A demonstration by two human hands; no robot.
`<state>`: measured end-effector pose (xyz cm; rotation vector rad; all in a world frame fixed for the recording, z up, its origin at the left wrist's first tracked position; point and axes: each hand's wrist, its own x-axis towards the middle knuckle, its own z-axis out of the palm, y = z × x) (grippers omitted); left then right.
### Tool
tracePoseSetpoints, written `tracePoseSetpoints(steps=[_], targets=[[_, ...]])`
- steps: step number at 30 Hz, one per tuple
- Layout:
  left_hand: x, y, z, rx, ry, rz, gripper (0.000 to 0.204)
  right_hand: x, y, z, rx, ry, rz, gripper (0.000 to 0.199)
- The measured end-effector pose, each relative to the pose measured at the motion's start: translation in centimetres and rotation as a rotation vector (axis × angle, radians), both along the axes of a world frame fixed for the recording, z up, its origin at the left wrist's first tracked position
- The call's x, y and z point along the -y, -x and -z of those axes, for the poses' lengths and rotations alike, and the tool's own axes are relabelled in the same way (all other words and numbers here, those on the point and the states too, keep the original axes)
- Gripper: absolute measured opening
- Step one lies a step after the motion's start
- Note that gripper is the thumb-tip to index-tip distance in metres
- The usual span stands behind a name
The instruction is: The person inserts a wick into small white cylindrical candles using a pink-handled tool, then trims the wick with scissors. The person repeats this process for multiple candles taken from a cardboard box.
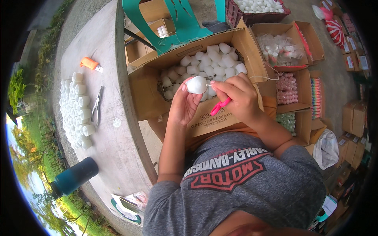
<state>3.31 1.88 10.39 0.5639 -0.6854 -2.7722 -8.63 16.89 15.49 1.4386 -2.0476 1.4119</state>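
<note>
My left hand [185, 103] is closed around a white rounded cylinder [196, 85], holding it up over the open cardboard box [141, 84]. Pinched close beside it, my right hand [238, 93] has its fingertips at a thin white strand [208, 85] that meets the cylinder's right side. Pink-handled scissors [220, 106] hang from that same hand, a handle loop showing below the fingers; their blades are hidden. Many similar white cylinders [214, 59] fill the box under my hands.
On the table [114, 145] at left lie rows of white cylinders [76, 112], pliers [97, 104], an orange-wrapped item [89, 63] and a dark teal bottle [75, 177]. A green plastic chair [173, 39] stands beyond the box. Cartons of pink pieces [287, 88] and bagged items [279, 49] sit at right.
</note>
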Motion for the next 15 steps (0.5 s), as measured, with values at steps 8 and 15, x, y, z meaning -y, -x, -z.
tracePoseSetpoints(steps=[8,15], targets=[[-0.9,-0.2,-0.9,-0.067,0.035,0.001,0.041,-0.4,-0.6,-0.2,-0.057,-0.005,-0.023,0.033],[-0.7,-0.6,-1.0,-0.075,0.235,0.005,0.036,-1.0,-0.6,-0.9,-0.136,-0.072,0.014,0.027]])
